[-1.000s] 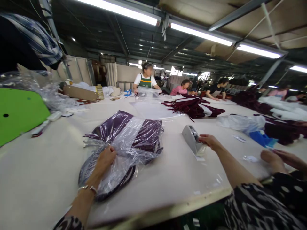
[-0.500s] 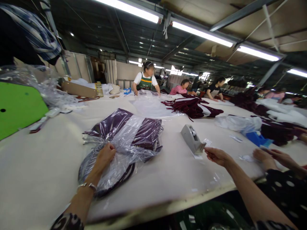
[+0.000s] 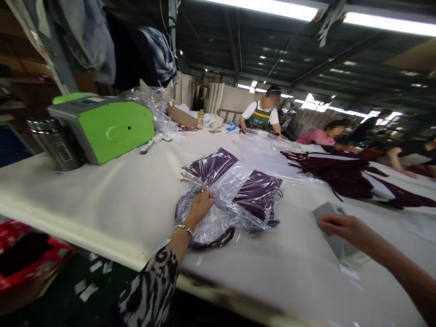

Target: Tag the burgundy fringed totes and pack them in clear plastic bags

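A crinkled clear plastic bag [image 3: 223, 195] lies on the table, wrapped around a folded dark purple item [image 3: 260, 190]; a dark strap curves out at its near side. My left hand [image 3: 201, 204] is closed in a pinch on the gathered plastic. Over the grey tape dispenser [image 3: 329, 210], my right hand [image 3: 335, 227] hovers with thumb and fingers pressed together. Whatever those fingers hold, if anything, is too small and blurred to make out.
To the left stand a green-and-grey machine [image 3: 116, 129] and a steel flask [image 3: 56, 145]. Dark maroon pieces [image 3: 340, 170] are piled at the right. Co-workers, one in a green apron [image 3: 260, 117], are across the table. A red bag [image 3: 30, 254] sits below the table edge.
My view has turned left, bringing the whole machine and flask in. My right hand has left the dispenser's cutting end and moved toward the plastic bag. My left hand keeps its pinch.
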A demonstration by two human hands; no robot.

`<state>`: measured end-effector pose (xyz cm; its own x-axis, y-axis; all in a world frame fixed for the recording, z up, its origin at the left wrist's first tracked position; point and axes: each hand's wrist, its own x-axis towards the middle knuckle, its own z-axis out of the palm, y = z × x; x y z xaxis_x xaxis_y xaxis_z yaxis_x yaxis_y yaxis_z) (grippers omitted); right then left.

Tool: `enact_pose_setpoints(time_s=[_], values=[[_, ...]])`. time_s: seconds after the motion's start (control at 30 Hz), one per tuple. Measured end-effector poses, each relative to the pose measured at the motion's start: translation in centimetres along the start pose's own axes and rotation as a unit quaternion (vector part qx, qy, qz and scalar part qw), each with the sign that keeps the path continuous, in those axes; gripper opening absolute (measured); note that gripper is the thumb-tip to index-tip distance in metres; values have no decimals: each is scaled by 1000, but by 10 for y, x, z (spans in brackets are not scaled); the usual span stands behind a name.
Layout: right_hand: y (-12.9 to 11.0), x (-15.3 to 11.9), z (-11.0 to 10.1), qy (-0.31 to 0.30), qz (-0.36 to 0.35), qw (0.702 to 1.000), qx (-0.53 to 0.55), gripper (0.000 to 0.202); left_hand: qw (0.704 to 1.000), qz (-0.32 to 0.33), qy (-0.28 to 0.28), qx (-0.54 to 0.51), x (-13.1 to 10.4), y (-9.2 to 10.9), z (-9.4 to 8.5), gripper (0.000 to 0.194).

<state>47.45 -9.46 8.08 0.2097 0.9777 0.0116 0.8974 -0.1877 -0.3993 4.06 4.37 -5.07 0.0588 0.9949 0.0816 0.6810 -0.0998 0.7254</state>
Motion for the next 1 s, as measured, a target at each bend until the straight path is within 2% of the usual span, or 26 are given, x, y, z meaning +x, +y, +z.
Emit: enact_pose_setpoints(time_s=[0.03, 0.07, 0.13, 0.2, 0.27, 0.33, 0.43, 0.57, 0.8, 0.9, 1.0], values=[[-38, 9, 10, -78, -63, 995, 22, 15, 1000, 0, -1, 0, -1, 0, 0, 17], [-78, 17, 21, -128, -114, 985, 27, 19, 1000, 0, -1, -1, -2, 1, -1, 17], [-156, 32, 49, -183, -195, 963, 19, 21, 1000, 1, 0, -4, -5, 2, -3, 17], [-221, 48, 81, -214, -274, 937, -2, 20, 1000, 0, 2, -7, -8, 3, -4, 18], [-265, 67, 111, -222, -328, 915, -78, 18, 1000, -4, 4, -8, -9, 3, -5, 18], [-290, 89, 137, -227, -348, 896, -158, 15, 1000, -12, 2, -7, -9, 3, -4, 17], [-308, 117, 161, -255, -344, 876, -222, 11, 1000, -27, -4, -3, -6, 2, -3, 18], [-318, 129, 172, -273, -326, 861, -278, 12, 999, -40, -24, 10, -3, 4, -2, 21], [-333, 134, 186, -213, -308, 869, -323, 30, 997, -36, -56, 37, 12, -2, 2, 14], [-327, 139, 185, -189, -305, 875, -326, 34, 997, -37, -63, 39, 18, -5, 5, 12], [-310, 139, 179, -112, -321, 887, -311, 48, 997, -23, -55, 50, 16, -6, 4, 8]])
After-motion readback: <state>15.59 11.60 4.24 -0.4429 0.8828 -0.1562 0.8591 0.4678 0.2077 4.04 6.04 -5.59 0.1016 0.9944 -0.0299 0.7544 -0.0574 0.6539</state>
